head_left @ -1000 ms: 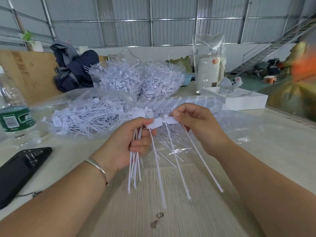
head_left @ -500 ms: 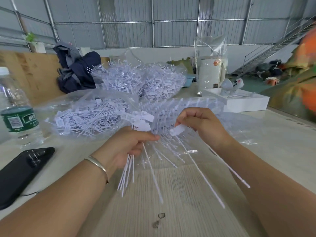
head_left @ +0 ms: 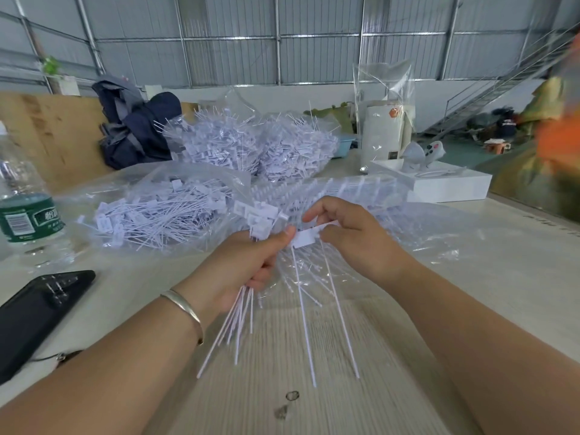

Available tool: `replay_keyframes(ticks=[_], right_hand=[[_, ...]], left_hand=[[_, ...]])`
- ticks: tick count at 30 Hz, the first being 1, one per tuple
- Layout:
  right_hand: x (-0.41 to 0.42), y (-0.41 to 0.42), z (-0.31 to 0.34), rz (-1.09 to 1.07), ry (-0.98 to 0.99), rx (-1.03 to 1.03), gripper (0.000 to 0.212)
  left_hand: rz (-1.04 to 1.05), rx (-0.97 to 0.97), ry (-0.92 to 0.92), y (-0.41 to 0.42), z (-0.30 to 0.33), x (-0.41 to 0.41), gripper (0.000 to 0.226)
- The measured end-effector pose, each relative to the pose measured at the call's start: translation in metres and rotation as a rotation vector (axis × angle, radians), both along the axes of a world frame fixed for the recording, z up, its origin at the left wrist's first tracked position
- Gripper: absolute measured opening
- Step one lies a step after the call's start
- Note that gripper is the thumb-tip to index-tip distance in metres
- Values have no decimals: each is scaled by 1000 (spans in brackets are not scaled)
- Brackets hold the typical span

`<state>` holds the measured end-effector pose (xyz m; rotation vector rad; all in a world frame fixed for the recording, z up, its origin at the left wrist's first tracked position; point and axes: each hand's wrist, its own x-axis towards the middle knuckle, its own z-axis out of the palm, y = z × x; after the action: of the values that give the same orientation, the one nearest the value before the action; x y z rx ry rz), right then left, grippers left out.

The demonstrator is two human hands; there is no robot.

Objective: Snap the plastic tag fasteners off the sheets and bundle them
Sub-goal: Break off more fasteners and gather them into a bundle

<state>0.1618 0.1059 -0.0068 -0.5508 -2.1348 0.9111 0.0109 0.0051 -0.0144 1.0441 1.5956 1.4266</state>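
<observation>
My left hand (head_left: 241, 265) grips a bundle of white tag fasteners (head_left: 238, 318); their flat heads stick up above the fist and their thin tails hang below. My right hand (head_left: 351, 237) pinches a short strip of joined fasteners (head_left: 306, 238) by its heads, and two long tails hang from it. The left thumb touches the strip's left end. Behind the hands lies a clear bag of uncut fastener sheets (head_left: 345, 189). A bag of loose fasteners (head_left: 157, 211) sits at the left.
Two more heaped bags of fasteners (head_left: 251, 142) stand farther back. A water bottle (head_left: 25, 208) and a black phone (head_left: 34, 312) lie at the left. A white box (head_left: 439, 183) sits at the back right, a dark backpack (head_left: 135, 130) at the back left.
The right hand brought its strip back against the left hand's bundle. One fastener that hung at the left thumb has joined the bundle.
</observation>
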Motion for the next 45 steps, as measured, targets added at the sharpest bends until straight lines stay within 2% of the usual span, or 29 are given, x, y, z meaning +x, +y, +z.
replay_keyframes(ticks=[2, 5, 11, 15, 20, 23, 27, 30, 33, 38, 41, 45], right_hand=[[0, -1, 1, 27, 10, 21, 21], [-1, -1, 1, 34, 62, 24, 15], [2, 3, 3, 94, 216, -183, 9], [4, 5, 3, 155, 271, -282, 11], [6, 8, 4, 231, 261, -432, 9], [7, 9, 3, 367, 197, -550, 9], [7, 11, -1, 504, 151, -669, 16], [8, 13, -3, 569, 118, -729, 21], [9, 13, -4, 564, 87, -754, 18], [6, 9, 0, 504, 119, -758, 14], [4, 7, 2, 405, 120, -732, 7], [4, 8, 4, 272, 131, -654, 13]], left_hand=[[-1, 2, 39, 0, -1, 1, 26], [114, 14, 49, 2, -3, -3, 17], [158, -42, 53, 3, -4, -5, 20], [145, 4, 41, 3, -4, -6, 17], [58, 72, 20, 1, -3, -6, 21], [-4, 92, -18, 1, -3, -7, 21], [-134, 105, -89, 1, -1, -3, 21], [-226, 75, -73, -2, 0, -1, 20], [-257, 34, -31, -3, 0, -1, 26], [-209, 14, -154, 3, 0, -3, 37], [-133, -36, -184, 5, 0, -3, 24], [-20, -33, -132, 5, -3, -6, 17]])
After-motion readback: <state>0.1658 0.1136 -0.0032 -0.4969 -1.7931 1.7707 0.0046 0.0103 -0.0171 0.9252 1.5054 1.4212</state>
